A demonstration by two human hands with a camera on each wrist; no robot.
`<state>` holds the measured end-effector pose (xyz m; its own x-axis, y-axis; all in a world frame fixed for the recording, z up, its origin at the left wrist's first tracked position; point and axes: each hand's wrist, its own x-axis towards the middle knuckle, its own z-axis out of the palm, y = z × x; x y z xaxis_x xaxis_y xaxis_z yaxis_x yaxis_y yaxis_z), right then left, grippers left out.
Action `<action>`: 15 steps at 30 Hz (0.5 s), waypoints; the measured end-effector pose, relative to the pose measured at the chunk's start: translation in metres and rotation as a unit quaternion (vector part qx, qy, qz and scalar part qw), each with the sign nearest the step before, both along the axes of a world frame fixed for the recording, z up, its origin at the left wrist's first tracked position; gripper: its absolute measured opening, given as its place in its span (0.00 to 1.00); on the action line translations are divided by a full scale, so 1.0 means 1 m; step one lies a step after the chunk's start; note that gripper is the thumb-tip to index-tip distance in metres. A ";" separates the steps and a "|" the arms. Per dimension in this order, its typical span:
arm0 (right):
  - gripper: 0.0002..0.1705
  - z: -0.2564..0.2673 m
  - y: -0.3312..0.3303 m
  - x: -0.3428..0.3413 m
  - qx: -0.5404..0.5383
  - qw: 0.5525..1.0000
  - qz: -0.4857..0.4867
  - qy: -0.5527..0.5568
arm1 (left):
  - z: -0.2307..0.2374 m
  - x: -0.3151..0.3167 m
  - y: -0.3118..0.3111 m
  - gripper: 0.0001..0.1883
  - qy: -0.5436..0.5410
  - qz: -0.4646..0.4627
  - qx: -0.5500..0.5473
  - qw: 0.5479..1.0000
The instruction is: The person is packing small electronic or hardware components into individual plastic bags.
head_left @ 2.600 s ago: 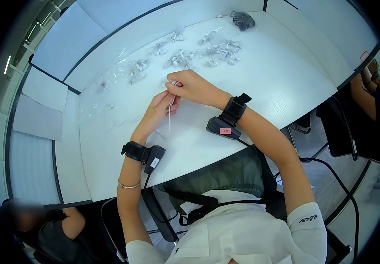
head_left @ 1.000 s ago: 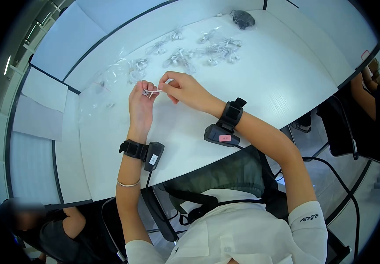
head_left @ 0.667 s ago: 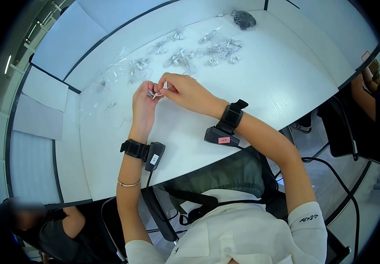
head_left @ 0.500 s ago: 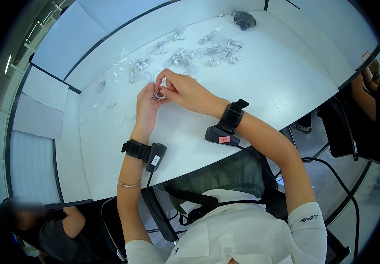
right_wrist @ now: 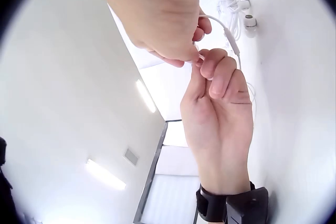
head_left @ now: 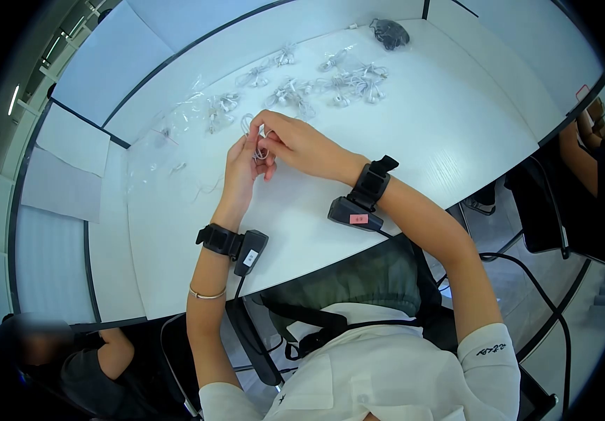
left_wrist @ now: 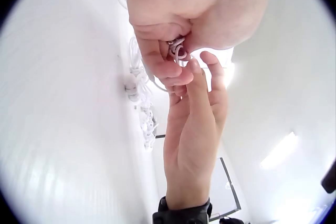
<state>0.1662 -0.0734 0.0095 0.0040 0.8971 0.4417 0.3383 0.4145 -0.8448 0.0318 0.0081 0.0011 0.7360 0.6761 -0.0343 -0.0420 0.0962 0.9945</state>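
Currently, L hand point(head_left: 240, 167) & R hand point(head_left: 301, 146) both pinch the white cord point(right_wrist: 231, 41) btwn them, above the desk point(head_left: 428, 126). It could slip or tangle, esp. if uneven pull loosens either grip.

We see a thin, white, smooth earphone cable point(head_left: 246, 123) bunched in small, uneven loops, held up between the left hand point(head_left: 240, 170) and the right hand point(head_left: 304, 145). One loop sticks out beyond the fingers. We see a slim white inline piece point(right_wrist: 231, 40) along a curved, loose stretch.
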 end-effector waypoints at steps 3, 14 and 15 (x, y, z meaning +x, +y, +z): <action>0.09 -0.004 0.003 0.002 0.022 0.999 -0.032 -0.036 | 0.000 -0.001 0.001 0.17 -0.009 -0.003 -0.011 1.000; 0.16 -0.005 0.008 0.009 -0.005 0.995 0.011 0.096 | 0.002 -0.005 0.006 0.13 -0.081 -0.075 -0.117 0.987; 0.17 -0.003 0.007 0.010 -0.014 0.995 0.008 0.100 | 0.001 -0.005 0.007 0.13 -0.085 -0.086 -0.124 0.985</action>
